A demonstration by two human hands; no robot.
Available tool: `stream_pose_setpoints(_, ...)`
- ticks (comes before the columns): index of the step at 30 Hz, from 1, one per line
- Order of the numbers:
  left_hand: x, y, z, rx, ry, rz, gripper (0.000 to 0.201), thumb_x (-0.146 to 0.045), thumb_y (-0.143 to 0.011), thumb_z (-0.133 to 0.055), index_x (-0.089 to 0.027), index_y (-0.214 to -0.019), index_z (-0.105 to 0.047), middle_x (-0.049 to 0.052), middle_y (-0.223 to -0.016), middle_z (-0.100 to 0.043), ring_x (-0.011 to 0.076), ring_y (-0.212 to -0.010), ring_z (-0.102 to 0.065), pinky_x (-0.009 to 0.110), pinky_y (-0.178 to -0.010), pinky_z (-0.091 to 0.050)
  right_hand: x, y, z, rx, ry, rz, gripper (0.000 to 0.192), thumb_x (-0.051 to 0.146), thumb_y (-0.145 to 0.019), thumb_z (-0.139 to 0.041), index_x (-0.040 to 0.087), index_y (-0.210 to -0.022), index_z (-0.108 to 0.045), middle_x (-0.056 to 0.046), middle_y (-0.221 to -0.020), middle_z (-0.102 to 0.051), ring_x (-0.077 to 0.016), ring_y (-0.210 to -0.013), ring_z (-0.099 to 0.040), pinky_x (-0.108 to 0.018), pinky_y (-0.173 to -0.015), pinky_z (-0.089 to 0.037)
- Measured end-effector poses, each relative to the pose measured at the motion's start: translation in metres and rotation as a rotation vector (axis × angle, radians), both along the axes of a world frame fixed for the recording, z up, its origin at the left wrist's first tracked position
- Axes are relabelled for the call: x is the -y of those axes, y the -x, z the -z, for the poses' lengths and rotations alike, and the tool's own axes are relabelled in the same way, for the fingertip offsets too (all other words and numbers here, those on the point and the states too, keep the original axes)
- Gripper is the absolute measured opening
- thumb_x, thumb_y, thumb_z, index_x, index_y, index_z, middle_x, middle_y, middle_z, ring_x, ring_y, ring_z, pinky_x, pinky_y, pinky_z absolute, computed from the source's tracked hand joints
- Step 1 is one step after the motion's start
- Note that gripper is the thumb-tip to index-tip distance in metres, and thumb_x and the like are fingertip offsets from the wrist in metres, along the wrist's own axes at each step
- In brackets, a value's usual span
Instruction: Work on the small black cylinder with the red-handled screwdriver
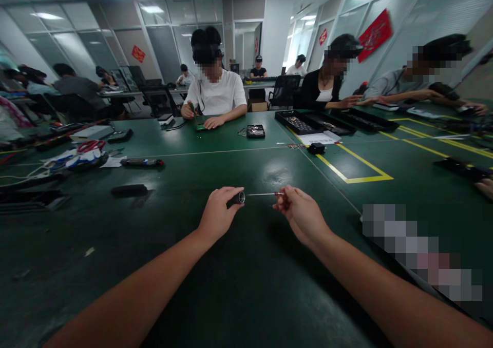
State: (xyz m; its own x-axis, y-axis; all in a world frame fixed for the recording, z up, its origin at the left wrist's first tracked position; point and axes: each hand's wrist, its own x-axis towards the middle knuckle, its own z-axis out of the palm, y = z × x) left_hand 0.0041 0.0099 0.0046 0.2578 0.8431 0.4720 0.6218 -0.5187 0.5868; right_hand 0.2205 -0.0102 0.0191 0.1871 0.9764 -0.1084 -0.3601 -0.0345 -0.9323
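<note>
My left hand (220, 210) is closed around a short black cylinder (239, 198) whose round, pale-rimmed end faces right. Between thumb and fingers, my right hand (302, 212) grips a screwdriver (264, 194) with a thin metal shaft and a reddish handle. The shaft lies level and points left at the cylinder's end, with a small gap showing between tip and rim. Both hands are held over the green table (215, 296). My fingers cover most of the cylinder and most of the screwdriver's handle.
On the left lie a dark rod-shaped tool (142, 162), a black bar (130, 190) and red-handled scissors (91, 146) among cables. Ahead are a small hard drive (256, 131), a black block (317, 148) and black trays (296, 122). A person in white (219, 94) works opposite.
</note>
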Motion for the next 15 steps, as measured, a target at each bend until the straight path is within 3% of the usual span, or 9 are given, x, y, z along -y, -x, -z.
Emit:
stream_pose_setpoints(3,-0.001,0.001,0.0,0.012,0.043,-0.007,0.042,-0.012,-0.085,-0.075,-0.025,-0.125,-0.068,0.005,-0.123,-0.07,0.0231,-0.117,-0.063,0.05,-0.107,-0.046,0.0,-0.001,0.002,0.088,-0.088,0.042,0.027,0.047,-0.082,-0.072,0.021,-0.08,-0.064,0.002,-0.068,-0.061,-0.0144,-0.062,-0.057,-0.031,-0.065,-0.053)
stream_pose_setpoints(9,0.005,-0.002,-0.003,0.023,0.046,-0.013,0.042,-0.013,-0.085,-0.075,-0.026,-0.125,-0.068,0.005,-0.125,-0.07,0.0241,-0.119,-0.063,0.052,-0.109,-0.044,0.007,0.002,0.0,0.421,-0.26,0.056,0.028,0.049,-0.095,-0.056,0.022,-0.089,-0.062,0.0,-0.072,-0.064,-0.0177,-0.067,-0.06,-0.034,-0.067,-0.05)
stream_pose_setpoints(15,0.009,-0.004,-0.007,0.02,0.041,-0.006,0.04,-0.018,-0.085,-0.076,-0.028,-0.123,-0.069,0.005,-0.125,-0.071,0.0255,-0.119,-0.063,0.058,-0.113,-0.038,0.014,0.004,-0.009,0.584,-0.325,0.058,0.028,0.047,-0.1,-0.05,0.022,-0.09,-0.06,-0.001,-0.075,-0.064,-0.019,-0.07,-0.061,-0.034,-0.068,-0.049)
